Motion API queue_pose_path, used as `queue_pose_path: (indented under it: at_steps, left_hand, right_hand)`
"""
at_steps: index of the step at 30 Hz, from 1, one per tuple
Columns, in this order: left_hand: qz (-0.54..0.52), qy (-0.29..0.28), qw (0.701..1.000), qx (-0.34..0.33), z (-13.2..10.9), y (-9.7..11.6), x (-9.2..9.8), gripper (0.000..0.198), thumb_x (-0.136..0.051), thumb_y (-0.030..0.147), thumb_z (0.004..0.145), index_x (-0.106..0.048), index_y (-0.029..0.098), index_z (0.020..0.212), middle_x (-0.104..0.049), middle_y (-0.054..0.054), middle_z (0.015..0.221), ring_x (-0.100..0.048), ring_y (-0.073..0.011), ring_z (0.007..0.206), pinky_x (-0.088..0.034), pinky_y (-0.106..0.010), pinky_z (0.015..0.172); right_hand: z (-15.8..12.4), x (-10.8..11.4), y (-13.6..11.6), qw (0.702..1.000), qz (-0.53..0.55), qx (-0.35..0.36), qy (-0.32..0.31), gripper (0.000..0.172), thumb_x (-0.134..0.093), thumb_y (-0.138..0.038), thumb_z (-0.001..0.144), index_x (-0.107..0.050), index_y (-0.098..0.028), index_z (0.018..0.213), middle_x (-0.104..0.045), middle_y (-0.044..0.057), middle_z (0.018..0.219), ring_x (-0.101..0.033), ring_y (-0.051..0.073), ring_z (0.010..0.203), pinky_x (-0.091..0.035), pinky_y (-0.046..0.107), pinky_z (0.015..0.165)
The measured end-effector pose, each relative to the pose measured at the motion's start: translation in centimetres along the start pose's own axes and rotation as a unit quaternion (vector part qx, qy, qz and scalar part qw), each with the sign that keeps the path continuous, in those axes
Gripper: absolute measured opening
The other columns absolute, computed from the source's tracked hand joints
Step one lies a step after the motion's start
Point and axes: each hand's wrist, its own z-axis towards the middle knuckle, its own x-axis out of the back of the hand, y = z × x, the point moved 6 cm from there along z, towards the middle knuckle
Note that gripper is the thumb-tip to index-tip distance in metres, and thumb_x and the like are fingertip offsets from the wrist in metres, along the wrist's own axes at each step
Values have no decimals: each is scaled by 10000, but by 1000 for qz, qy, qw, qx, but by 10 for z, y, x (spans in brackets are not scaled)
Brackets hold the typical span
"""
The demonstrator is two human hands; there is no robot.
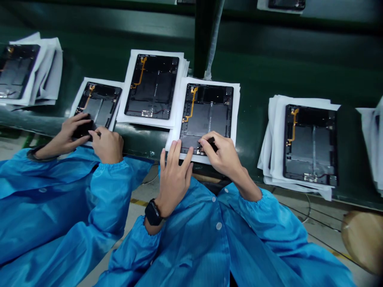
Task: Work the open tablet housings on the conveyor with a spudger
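Observation:
In front of me an opened tablet (pixel 197 119) lies on a white foam sheet (pixel 236 107), its grey batteries and orange flex cable showing. My left hand (pixel 176 171), with a watch on the wrist, rests its outstretched fingers on the tablet's lower left edge and the sheet. Over the lower edge, my right hand (pixel 220 153) pinches a small black tool (pixel 212 140); its kind is hard to make out. The fingertips of that hand are close to a small board (pixel 201 151) at the tablet's bottom, which they partly cover.
Another opened tablet (pixel 152 87) lies on foam sheets to the upper left; one more (pixel 311 143) is to the right. At left, a co-worker's hands (pixel 107 145) work on a tablet (pixel 101 103). A dark post (pixel 204 40) rises behind my tablet. A round stool (pixel 363 241) stands lower right.

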Motion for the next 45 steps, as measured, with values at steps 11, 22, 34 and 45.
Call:
queue_pose_path:
  at_steps: [11,22,34,45]
  left_hand:
    - [-11,4,1000,-5,0,-1,-1,564,-564,142,1041,-488,198,1596,-338,-242,1729,-224,-343,1668,-259,-624,1312]
    - [-19,-3,1000,2,-1,-3,-1,568,-534,137,1042,-480,217,1601,-315,-220,1746,-221,-342,1669,-267,-625,1313]
    - [-24,-4,1000,-11,2,-1,1,591,-519,90,1028,-488,231,1601,-263,-224,1761,-190,-383,1670,-279,-662,1298]
    - [-23,-6,1000,-4,3,-1,1,617,-524,74,1004,-509,241,1597,-270,-209,1757,-216,-409,1657,-305,-661,1289]
  right_hand:
    - [-1,0,6,998,50,-34,-3,182,-590,-292,1066,-657,-216,915,-699,25,835,-667,184,767,-501,327,758]
    - [-1,0,11,996,62,-56,-4,182,-601,-321,1059,-656,-220,919,-708,24,829,-665,187,755,-512,326,727]
    - [-3,0,5,999,37,-38,5,192,-575,-317,1071,-648,-221,921,-695,33,836,-663,192,778,-515,336,744]
    - [-6,-2,-10,999,-9,7,32,182,-539,-214,1062,-603,-229,892,-693,40,851,-628,198,789,-494,354,757]
